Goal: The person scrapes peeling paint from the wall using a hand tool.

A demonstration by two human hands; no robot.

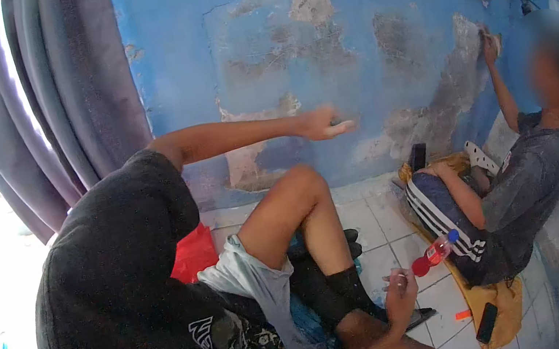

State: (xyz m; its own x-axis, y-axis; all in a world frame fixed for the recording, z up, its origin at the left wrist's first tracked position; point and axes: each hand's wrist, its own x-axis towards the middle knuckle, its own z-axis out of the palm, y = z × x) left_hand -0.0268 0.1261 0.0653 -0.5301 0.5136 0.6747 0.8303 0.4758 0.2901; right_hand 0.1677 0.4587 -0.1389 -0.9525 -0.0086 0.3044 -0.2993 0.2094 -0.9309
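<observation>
My left hand (327, 123) is stretched out at the peeling blue wall (258, 45), fingers closed and slightly blurred. Something small and dark shows at its fingertips, too indistinct to name. Lower down, my right hand (402, 290) is raised above my folded leg with its fingers curled. Whatever it may hold is too small to make out. Near that hand is a bottle of red liquid with a blue cap (435, 253). Grey, scraped patches (281, 48) and bare plaster mark the wall around my left hand.
At the right, a co-worker (520, 201) sits against the wall, one hand (492, 44) raised to it. A phone (487, 322) and an orange item (463, 314) lie by a yellow cloth (504, 299). A red bag (193, 252) is behind my leg; grey curtains (79, 82) hang left.
</observation>
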